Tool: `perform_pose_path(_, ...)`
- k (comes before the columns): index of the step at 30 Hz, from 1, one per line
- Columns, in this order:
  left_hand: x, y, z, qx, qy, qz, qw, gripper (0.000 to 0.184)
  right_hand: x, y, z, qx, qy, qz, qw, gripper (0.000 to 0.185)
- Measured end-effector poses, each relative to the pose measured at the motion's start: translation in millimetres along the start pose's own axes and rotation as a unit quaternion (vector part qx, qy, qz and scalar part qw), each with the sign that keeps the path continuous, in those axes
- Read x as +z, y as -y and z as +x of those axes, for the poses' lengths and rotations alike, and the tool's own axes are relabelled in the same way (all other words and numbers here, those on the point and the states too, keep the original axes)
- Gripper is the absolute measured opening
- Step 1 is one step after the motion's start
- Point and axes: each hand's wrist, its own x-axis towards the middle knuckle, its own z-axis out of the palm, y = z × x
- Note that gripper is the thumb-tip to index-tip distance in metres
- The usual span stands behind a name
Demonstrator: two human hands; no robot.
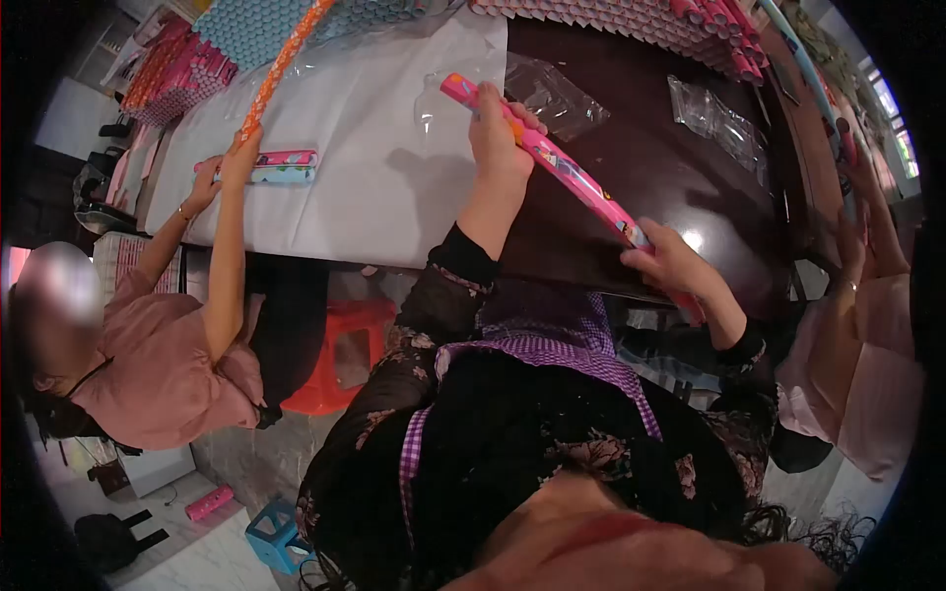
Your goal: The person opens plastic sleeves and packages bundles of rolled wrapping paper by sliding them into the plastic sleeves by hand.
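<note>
We saw a long pink patterned roll (581, 182) held slantwise above the near edge of a dark table (641, 128). Our left hand (501, 138) was closed around it towards its far end; our right hand (680, 258) was curled around it towards its near end. A white sheet (345, 128) covered the table's left part, and crumpled clear plastic (557, 94) lay beyond the roll. At the far side we saw stacked blue tubes (251, 39). On the left, a seated co-worker (163, 384) gripped an orange roll (281, 84).

Dark table (645, 138): white sheet (335, 128), clear plastic (719, 123), stacked rolls (601, 15).
</note>
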Motion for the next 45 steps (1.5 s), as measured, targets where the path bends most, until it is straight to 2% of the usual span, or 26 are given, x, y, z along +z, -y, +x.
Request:
perform_pose_path(1, 3, 2, -6, 0.038, -0.05, 0.052, 0.997, 0.039, 2, 1, 5, -0.061, -0.119, -0.226, 0.965, 0.042)
perform_pose_path(2, 3, 4, -11, 0.044, -0.043, 0.048, 0.997, 0.037, 3, 17, 4, -0.076, -0.151, -0.259, 0.951, 0.05)
perform_pose_path(3, 5, 11, -15, 0.045, -0.038, 0.053, 0.997, 0.037, 4, 22, 7, -0.08, -0.156, -0.254, 0.951, 0.05)
perform_pose_path(5, 8, 26, -22, 0.001, -0.035, -0.005, 0.999, 0.033, 3, 28, 14, -0.164, -0.209, -0.36, 0.894, 0.054)
perform_pose_path(9, -10, 26, -13, -0.049, -0.01, -0.039, 0.998, 0.026, -16, 6, 25, -0.174, -0.173, -0.363, 0.899, 0.056)
perform_pose_path(14, -48, -4, 8, -0.006, -0.024, 0.023, 0.999, 0.019, -38, -7, 22, -0.18, -0.074, -0.309, 0.931, 0.052)
perform_pose_path(16, -55, -11, 7, 0.033, 0.022, 0.199, 0.979, 0.02, -45, -19, 23, -0.193, -0.083, -0.31, 0.927, 0.05)
perform_pose_path(17, -56, -12, 5, 0.019, 0.023, 0.27, 0.962, 0.018, -47, -20, 25, -0.204, -0.09, -0.313, 0.923, 0.048)
perform_pose_path(18, -62, -12, 10, 0.021, 0.023, 0.271, 0.962, 0.018, -50, -19, 27, -0.206, -0.09, -0.313, 0.923, 0.048)
perform_pose_path(20, -72, -14, 14, 0.092, 0.149, 0.422, 0.89, 0.018, -55, -16, 30, -0.149, -0.078, -0.321, 0.932, 0.047)
perform_pose_path(24, -73, -22, 16, 0.1, 0.191, 0.478, 0.852, 0.02, -56, -20, 40, -0.181, -0.082, -0.362, 0.911, 0.046)
perform_pose_path(26, -71, -26, 14, 0.164, 0.289, 0.602, 0.726, 0.02, -55, -22, 44, -0.181, -0.097, -0.372, 0.905, 0.044)
perform_pose_path(27, -66, -32, 8, 0.173, 0.307, 0.647, 0.677, 0.016, -54, -25, 46, -0.184, -0.098, -0.376, 0.903, 0.044)
perform_pose_path(28, -69, -32, 10, 0.178, 0.306, 0.646, 0.677, 0.016, -55, -29, 48, -0.19, -0.105, -0.39, 0.895, 0.044)
perform_pose_path(30, -73, -28, 15, 0.267, 0.355, 0.668, 0.597, 0.015, -56, -31, 53, -0.195, -0.111, -0.406, 0.886, 0.044)
perform_pose_path(31, -77, -28, 15, 0.217, 0.336, 0.684, 0.61, 0.015, -55, -32, 55, -0.202, -0.123, -0.413, 0.879, 0.045)
perform_pose_path(32, -77, -29, 15, 0.219, 0.335, 0.682, 0.611, 0.015, -54, -30, 55, -0.208, -0.134, -0.42, 0.873, 0.046)
perform_pose_path(34, -78, -28, 14, 0.297, 0.343, 0.672, 0.586, 0.014, -51, -26, 54, -0.193, -0.139, -0.424, 0.874, 0.046)
perform_pose_path(35, -81, -28, 15, 0.298, 0.341, 0.671, 0.587, 0.014, -50, -22, 55, -0.179, -0.145, -0.426, 0.875, 0.046)
perform_pose_path(37, -86, -22, 18, 0.389, 0.344, 0.669, 0.532, 0.015, -55, -23, 57, -0.183, -0.136, -0.427, 0.875, 0.046)
perform_pose_path(38, -86, -21, 18, 0.389, 0.344, 0.668, 0.533, 0.015, -54, -16, 58, -0.186, -0.128, -0.426, 0.876, 0.047)
perform_pose_path(40, -86, -19, 16, 0.42, 0.338, 0.686, 0.489, 0.016, -60, 3, 59, -0.173, -0.108, -0.417, 0.886, 0.046)
perform_pose_path(42, -86, -17, 18, 0.42, 0.338, 0.699, 0.47, 0.017, -66, 29, 71, -0.16, -0.088, -0.409, 0.894, 0.045)
perform_pose_path(43, -86, -19, 17, 0.42, 0.34, 0.712, 0.449, 0.018, -67, 45, 82, -0.186, -0.103, -0.381, 0.9, 0.043)
perform_pose_path(45, -83, -23, 14, 0.41, 0.34, 0.718, 0.449, 0.019, -68, 79, 112, -0.24, -0.121, -0.336, 0.903, 0.039)
